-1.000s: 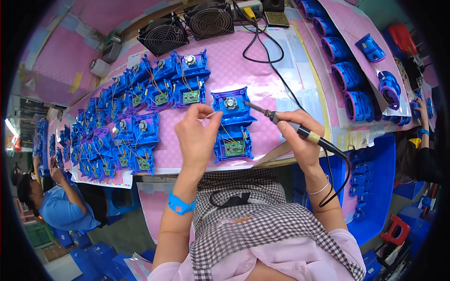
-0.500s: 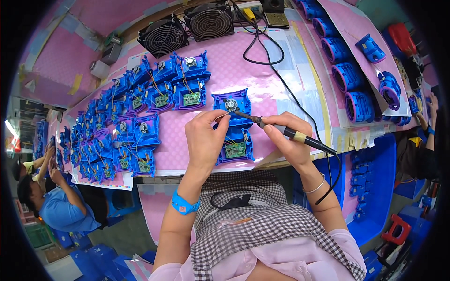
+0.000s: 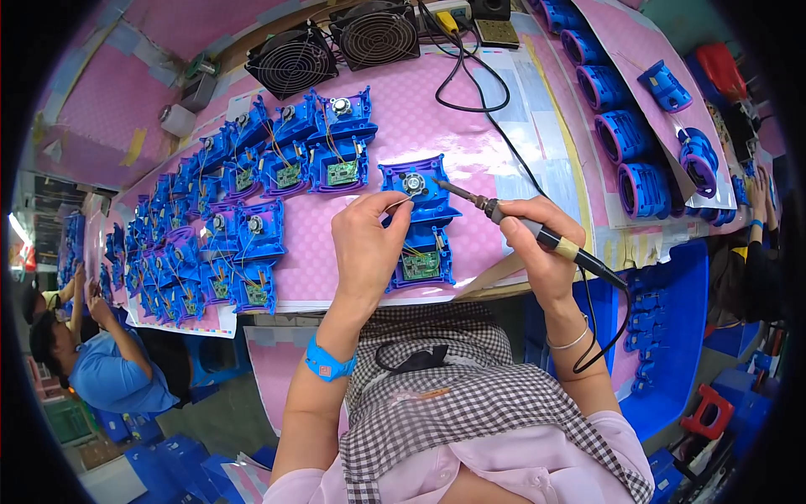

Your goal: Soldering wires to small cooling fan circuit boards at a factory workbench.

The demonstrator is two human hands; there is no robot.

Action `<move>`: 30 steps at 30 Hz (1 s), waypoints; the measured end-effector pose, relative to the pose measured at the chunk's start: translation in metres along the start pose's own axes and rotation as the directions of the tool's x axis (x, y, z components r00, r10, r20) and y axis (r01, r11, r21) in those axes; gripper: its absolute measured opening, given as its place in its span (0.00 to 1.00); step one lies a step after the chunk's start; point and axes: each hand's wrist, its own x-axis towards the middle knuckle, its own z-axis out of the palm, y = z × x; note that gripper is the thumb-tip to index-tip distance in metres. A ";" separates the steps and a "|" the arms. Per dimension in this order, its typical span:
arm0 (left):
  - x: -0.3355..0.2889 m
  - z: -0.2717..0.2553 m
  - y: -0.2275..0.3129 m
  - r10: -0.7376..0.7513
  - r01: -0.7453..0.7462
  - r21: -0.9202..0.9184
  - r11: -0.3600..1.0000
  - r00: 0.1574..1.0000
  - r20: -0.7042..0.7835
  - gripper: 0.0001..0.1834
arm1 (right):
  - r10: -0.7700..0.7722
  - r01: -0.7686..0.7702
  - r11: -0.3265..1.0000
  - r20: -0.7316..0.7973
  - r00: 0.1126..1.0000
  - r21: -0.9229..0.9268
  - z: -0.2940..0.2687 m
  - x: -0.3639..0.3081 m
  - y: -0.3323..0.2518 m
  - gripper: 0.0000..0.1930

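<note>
Just in front of me lies an open blue plastic housing [image 3: 437,202], with a round silver speaker [image 3: 413,184] in its far half and a green circuit board [image 3: 421,265] in its near half. My left hand [image 3: 369,239] is at its left side, thumb and forefinger pinching a thin wire [image 3: 401,202] whose end reaches toward the speaker. In my right hand [image 3: 546,248] is a soldering iron [image 3: 525,223], gripped like a pen. The iron's tip hovers right of the speaker, apart from it.
Rows of similar blue housings [image 3: 252,227] with speakers and boards cover the table's left. Two black fans [image 3: 375,40] stand at the back. The iron's black cord [image 3: 516,151] crosses the table. Blue housings [image 3: 642,189] line the right, above a blue bin [image 3: 672,336]. Co-workers [image 3: 117,361] sit left and right.
My right hand has drawn the soldering iron back to the right, lifting its tip away from the speaker. My left hand stays in place with the wire.
</note>
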 end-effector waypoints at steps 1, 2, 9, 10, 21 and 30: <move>0.002 -0.002 -0.001 0.008 -0.008 -0.003 1.000 1.000 -0.001 0.06 | -0.011 0.011 1.000 -0.009 1.000 -0.013 0.002 0.001 0.000 0.08; 0.004 0.000 0.000 0.025 -0.025 -0.014 1.000 1.000 0.002 0.07 | -0.016 0.016 1.000 -0.020 1.000 -0.023 0.000 0.000 -0.001 0.08; 0.013 0.012 0.000 0.036 -0.036 0.006 0.999 0.995 0.093 0.07 | 0.037 -0.017 0.996 -0.239 0.970 0.087 -0.010 -0.002 0.028 0.11; 0.019 0.004 -0.027 0.033 -0.037 0.024 0.999 0.990 0.134 0.07 | 0.065 -0.016 0.970 -0.193 0.979 0.243 -0.008 0.004 0.025 0.12; -0.014 -0.013 0.046 0.133 -0.150 0.179 0.972 0.986 0.104 0.18 | 0.007 0.079 0.975 -0.386 0.922 0.207 -0.019 -0.011 -0.019 0.12; 0.007 0.003 0.047 0.128 -0.481 0.632 0.607 0.844 0.520 0.41 | -0.081 0.325 0.862 -0.528 0.846 0.389 -0.013 0.023 -0.065 0.13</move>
